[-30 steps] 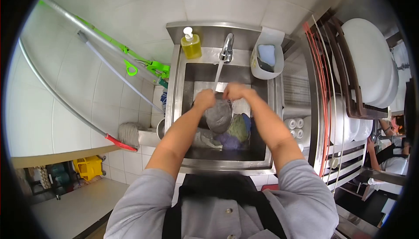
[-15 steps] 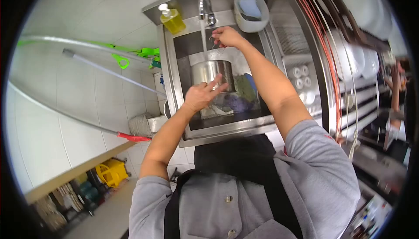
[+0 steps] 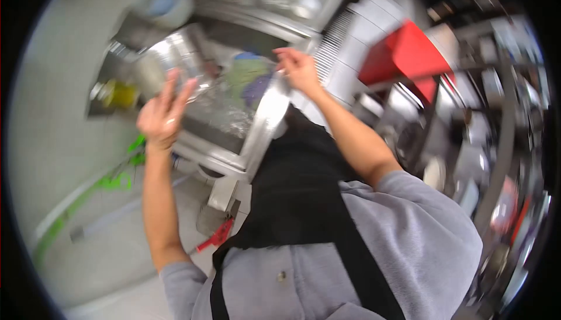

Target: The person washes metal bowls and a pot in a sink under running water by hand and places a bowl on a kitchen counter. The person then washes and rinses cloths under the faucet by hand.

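The view is smeared by motion. My left hand (image 3: 163, 110) is open, its fingers spread, in front of a shiny steel pot (image 3: 190, 57) in the sink (image 3: 266, 110); whether it touches the pot cannot be told. Over the sink's near right rim, my right hand (image 3: 299, 70) has its fingers bent together in a pinch. Anything between them is too blurred to make out. Beside the pot lie a green cloth-like item (image 3: 246, 73) and a purple one (image 3: 255, 91), with clear, glistening water or plastic around them.
A yellow soap bottle (image 3: 120, 94) stands by the sink's left end, and a white holder (image 3: 166, 7) with a blue sponge behind it. Green (image 3: 120, 180) and red (image 3: 216, 235) handled poles are at lower left. A red box-shaped object (image 3: 406, 60) and crowded shelving fill the right.
My head and body have turned right, so the sink appears rotated and further left. My right hand has left the faucet area for the near rim. The thin wire-like thing at its fingers no longer shows.
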The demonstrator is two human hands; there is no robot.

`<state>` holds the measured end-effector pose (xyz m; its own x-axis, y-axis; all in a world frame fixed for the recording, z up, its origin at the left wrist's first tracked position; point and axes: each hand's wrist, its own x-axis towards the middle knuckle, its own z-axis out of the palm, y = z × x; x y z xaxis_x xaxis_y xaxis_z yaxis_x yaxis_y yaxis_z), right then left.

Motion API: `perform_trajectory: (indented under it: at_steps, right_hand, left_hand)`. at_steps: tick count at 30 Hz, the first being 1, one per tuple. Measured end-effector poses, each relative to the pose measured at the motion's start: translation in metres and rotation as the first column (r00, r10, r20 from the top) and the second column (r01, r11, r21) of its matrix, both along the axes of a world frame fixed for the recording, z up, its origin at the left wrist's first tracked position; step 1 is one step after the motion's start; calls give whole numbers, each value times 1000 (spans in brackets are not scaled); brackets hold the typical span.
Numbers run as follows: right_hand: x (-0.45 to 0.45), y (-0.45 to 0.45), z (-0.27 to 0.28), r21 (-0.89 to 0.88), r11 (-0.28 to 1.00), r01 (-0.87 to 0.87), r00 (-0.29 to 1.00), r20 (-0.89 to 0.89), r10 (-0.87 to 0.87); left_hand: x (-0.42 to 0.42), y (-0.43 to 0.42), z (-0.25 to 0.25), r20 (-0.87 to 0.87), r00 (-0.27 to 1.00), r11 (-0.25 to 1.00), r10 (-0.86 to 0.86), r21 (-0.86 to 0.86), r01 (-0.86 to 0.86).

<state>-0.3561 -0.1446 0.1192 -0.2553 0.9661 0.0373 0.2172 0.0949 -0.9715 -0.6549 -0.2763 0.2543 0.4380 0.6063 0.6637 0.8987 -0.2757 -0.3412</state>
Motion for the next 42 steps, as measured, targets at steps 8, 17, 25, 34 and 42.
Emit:
perform_trajectory:
  at_steps: [8,17,25,34,42]
  right_hand:
    - [105,-136,-6,-84,930,359,926,158,-343]
    - [250,-232,-114,-659,358,662,615,205,-761]
    - [338,-262,-161,-743,6,670,263,230,-937]
    - [395,-199,-174,-759,-308,573,-397,72,-915]
    - [411,-205,-186,-630,-561,537,-750,-52,-659]
  left_hand:
    - [113,52,17,232,904,933,-360,110,343]
    - [289,42,-50,662,649,841,-374,-52,538]
    - [428,72,-191,864,467,750,189,-434,499]
    - [594,146,-276,802,271,386,532,-515,765]
    - [684,183,-312,784,373,187,496,-516,836]
